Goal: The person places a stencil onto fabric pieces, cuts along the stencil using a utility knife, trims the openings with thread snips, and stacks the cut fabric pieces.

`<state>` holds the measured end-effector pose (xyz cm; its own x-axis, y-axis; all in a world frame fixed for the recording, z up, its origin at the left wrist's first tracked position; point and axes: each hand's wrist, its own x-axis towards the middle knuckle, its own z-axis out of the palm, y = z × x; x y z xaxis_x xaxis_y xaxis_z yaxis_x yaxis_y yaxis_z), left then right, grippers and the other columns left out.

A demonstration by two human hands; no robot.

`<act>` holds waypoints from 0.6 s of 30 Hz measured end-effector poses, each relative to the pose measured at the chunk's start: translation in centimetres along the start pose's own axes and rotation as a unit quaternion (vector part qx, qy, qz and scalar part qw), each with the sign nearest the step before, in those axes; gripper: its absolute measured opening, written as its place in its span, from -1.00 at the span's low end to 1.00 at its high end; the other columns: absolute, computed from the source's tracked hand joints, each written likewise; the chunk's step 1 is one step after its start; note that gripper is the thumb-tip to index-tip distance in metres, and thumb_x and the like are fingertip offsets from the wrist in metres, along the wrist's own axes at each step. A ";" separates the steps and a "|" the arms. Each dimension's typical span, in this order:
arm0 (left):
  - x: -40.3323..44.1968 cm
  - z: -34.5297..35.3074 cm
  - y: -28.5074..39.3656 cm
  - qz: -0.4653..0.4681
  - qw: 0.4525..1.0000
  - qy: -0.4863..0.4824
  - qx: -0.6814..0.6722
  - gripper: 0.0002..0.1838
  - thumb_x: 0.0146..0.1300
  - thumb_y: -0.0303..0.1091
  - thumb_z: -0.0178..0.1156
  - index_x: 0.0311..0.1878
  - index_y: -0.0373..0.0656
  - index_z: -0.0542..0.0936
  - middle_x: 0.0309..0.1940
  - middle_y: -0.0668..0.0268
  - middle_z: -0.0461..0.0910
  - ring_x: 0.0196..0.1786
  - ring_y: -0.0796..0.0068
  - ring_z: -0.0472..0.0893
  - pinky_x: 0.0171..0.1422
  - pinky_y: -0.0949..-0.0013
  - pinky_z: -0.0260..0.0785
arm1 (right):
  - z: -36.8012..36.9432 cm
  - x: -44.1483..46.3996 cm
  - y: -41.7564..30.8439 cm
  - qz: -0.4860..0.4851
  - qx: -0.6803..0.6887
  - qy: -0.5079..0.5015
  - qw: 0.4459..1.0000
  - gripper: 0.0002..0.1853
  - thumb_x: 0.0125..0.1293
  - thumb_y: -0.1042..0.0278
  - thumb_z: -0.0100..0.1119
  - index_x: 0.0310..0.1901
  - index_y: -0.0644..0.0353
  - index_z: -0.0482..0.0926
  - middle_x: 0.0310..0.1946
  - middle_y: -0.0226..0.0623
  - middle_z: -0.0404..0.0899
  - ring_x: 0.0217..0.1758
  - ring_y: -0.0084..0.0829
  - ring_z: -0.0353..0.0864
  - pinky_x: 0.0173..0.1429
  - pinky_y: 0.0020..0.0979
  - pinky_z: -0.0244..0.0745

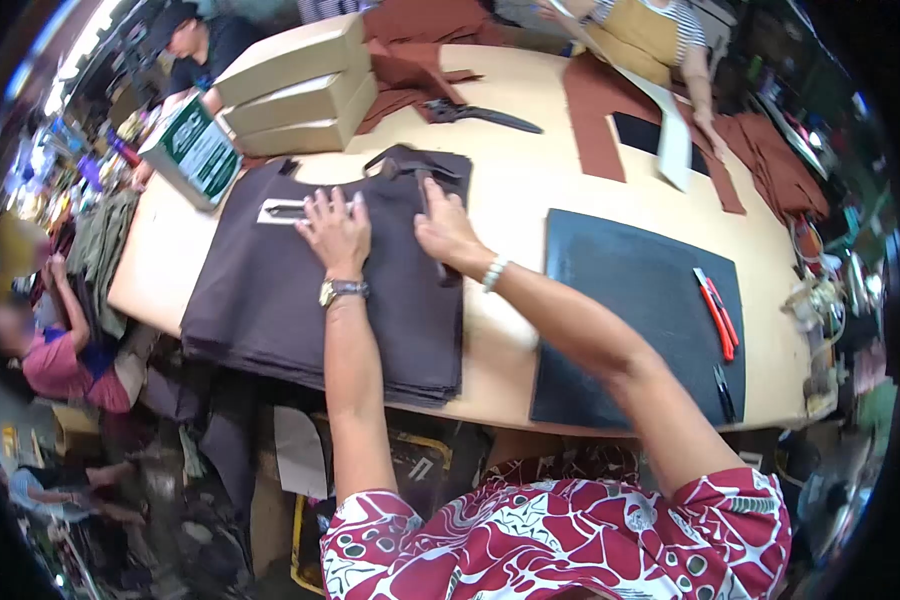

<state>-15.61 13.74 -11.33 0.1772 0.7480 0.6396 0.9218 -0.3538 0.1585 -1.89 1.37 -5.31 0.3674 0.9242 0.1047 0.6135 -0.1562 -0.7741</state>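
Observation:
A stack of dark brown cut fabric [270,290] lies on the table. My left hand [335,232] rests flat on it with fingers spread. Its fingertips reach the right end of a small pale rectangular card [268,213], on which a thin dark piece shows. My right hand [445,228] is closed around a dark hammer-like tool [425,172] over the right side of the stack. The tool's exact shape blends into the dark cloth, and my fingers cover part of it.
Right of the stack lies a black mat [620,300] with a red cutter [718,315] and a small dark tool [723,392]. Large black scissors [485,117], stacked boxes [295,85] and a green-and-white box [195,150] sit farther back. Co-workers are around the table [515,75].

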 end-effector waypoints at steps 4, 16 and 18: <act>-0.1 0.0 -0.1 0.011 1.000 -0.005 0.008 -0.50 0.32 0.01 -0.08 0.15 -0.09 0.51 0.24 0.14 0.39 0.36 0.09 0.25 0.35 -0.20 0.00 | 3.0 -2.3 0.6 -0.093 -0.268 0.051 0.957 -0.48 0.15 0.32 0.00 0.10 0.53 0.34 0.26 0.22 0.11 0.35 0.20 0.06 0.35 0.16 0.02; 0.1 -0.4 -0.6 0.144 0.929 0.231 0.252 -0.32 0.24 0.30 -0.05 0.16 -0.09 0.47 0.09 0.21 0.50 0.03 0.17 0.51 -0.13 0.02 0.37 | -15.0 -31.1 11.2 -0.191 -0.047 0.231 0.953 -0.46 0.07 0.62 -0.03 0.18 0.18 0.42 0.27 0.04 0.29 0.29 -0.05 0.36 0.31 -0.14 0.33; 0.6 -0.2 -1.2 0.177 0.889 0.294 0.303 -0.38 0.24 0.27 -0.01 0.16 0.00 0.47 -0.12 0.36 0.53 -0.24 0.43 0.53 -0.31 0.31 0.31 | -17.9 -36.0 14.7 -0.057 -0.075 0.344 0.934 -0.49 0.08 0.67 -0.10 0.13 0.20 0.46 0.22 0.06 0.35 0.28 -0.04 0.37 0.32 -0.21 0.33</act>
<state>-16.65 14.52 -10.95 0.4471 0.1642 0.8793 0.8919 -0.0076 -0.4521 6.43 -40.48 -9.32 0.6237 0.5028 0.5985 0.7489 -0.1650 -0.6419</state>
